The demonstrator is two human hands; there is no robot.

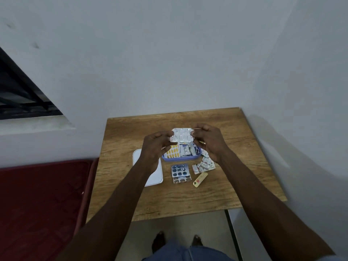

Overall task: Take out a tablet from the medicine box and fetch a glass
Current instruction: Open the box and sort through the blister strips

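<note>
Both hands are raised over a wooden table (235, 166), holding 1 silver blister strip (181, 135) between them. The left hand (155, 147) pinches the strip's left edge with its fingertips closed on the foil, and the right hand (209, 144) pinches the right edge the same way, fingers curled in narrow on the strip. The strip shows 2 rows of round clear pockets; whether each pocket holds a tablet cannot be told. Directly below the fingers and the strip sits the blue medicine box (180, 158), open, resting on the table, with a yellow capsule strip (173, 152) in its left part just under the left fingertips and a jumble of other packets (187, 150) in its right part. To the left of the box, partly under the left wrist, a white lid (139, 157) lies flat on the table. Nearer to the person than the fingers, a blue blister strip (179, 170) lies on the wood atop another silver strip (181, 179), and just right of them, below the right palm, is a loose pile of silver strips (204, 164). A small yellow-and-red sachet (200, 179) lies tilted just beside that pile. The table stands against a pale wall (169, 63). A red mat (41, 204) covers the floor left of the table, well apart from the fingers. No glass is in view.
</note>
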